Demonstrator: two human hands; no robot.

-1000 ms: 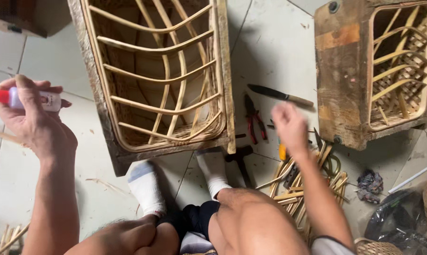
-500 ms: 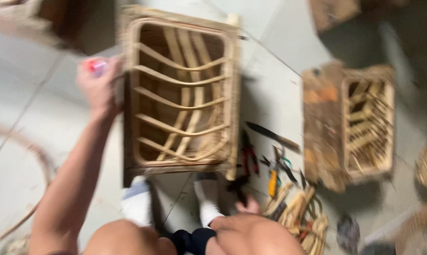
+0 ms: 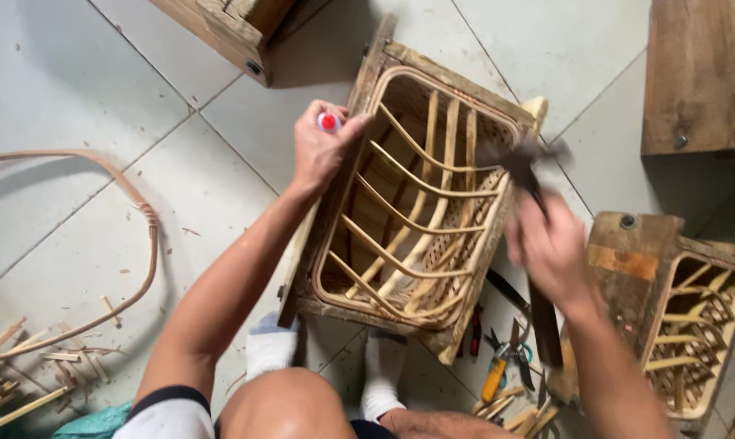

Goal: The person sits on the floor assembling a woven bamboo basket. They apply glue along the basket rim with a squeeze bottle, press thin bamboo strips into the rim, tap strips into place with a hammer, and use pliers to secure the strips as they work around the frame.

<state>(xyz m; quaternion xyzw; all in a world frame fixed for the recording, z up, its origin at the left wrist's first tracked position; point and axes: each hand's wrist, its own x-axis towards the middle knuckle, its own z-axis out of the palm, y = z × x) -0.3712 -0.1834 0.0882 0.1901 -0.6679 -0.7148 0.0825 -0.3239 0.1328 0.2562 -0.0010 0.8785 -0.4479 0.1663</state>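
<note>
Left hand (image 3: 318, 150) at the left rim of the wooden frame (image 3: 420, 203), fingers clamped on a small tube with a red cap (image 3: 328, 123). Frame stands on the tiled floor (image 3: 82, 89), braced by two white-socked feet (image 3: 274, 345); bent cane ribs span its opening.

Right hand (image 3: 550, 248) over the frame's right edge, fingers closed on a hammer (image 3: 522, 167), head blurred. Second frame (image 3: 684, 325) just right. Pliers and cutters (image 3: 497, 358) on the floor between the frames. Open floor left, edged by a curved cane strip (image 3: 143, 252).
</note>
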